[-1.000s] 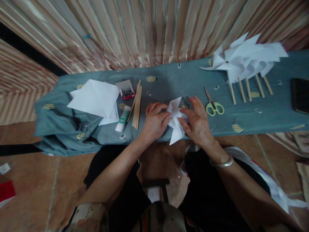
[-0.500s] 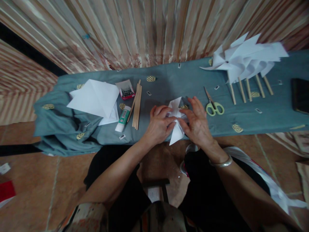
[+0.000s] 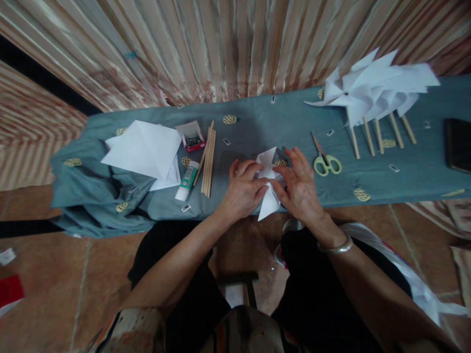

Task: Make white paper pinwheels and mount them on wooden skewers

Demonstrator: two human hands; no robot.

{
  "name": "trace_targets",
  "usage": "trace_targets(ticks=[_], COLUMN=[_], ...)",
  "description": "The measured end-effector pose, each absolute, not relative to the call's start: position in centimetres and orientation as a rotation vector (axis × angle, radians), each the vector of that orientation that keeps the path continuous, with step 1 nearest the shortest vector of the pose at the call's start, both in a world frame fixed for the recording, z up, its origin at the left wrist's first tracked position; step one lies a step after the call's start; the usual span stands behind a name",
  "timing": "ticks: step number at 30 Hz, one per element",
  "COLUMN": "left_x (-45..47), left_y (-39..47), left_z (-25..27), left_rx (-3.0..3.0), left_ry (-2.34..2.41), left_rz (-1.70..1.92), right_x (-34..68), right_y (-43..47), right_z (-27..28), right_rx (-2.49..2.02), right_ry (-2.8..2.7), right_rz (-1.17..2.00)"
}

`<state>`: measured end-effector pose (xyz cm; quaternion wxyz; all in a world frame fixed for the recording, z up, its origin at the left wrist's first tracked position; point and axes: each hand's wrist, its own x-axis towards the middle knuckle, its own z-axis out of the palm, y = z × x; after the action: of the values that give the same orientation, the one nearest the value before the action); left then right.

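A white paper pinwheel [image 3: 270,201] lies at the front edge of the cloth-covered table, its blades folded toward the centre. My left hand [image 3: 243,189] grips its left side, thumb and fingers pressing near the middle. From the right, my right hand [image 3: 300,186] pinches the paper with thumb and index finger; its other fingers stretch away. The two thumbs almost meet over the centre, and the hands hide parts of the side blades. Just right of my right hand lie green-handled scissors [image 3: 327,164], blades pointing away.
Left of my hands are wooden sticks [image 3: 208,162], a glue stick [image 3: 187,181], a small red-and-white box [image 3: 193,137] of dark pins and white paper sheets [image 3: 147,147]. Finished pinwheels [image 3: 375,93] on sticks lie at the right. A dark object [image 3: 458,144] sits at the far right.
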<state>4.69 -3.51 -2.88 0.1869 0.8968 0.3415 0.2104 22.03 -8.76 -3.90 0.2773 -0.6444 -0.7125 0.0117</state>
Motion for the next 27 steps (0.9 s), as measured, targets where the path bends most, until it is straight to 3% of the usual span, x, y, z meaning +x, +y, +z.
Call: trace_targets(ticks=[27], left_x=[4.9], left_y=[-3.4], left_z=[-2.8], left_rx=[2.544], left_ry=[0.978], left_rz=[0.555], right_x=[23.5], right_y=[-11.0], right_z=[-2.8], right_rx=[-1.559], right_ry=[-2.096], right_rz=[0.026])
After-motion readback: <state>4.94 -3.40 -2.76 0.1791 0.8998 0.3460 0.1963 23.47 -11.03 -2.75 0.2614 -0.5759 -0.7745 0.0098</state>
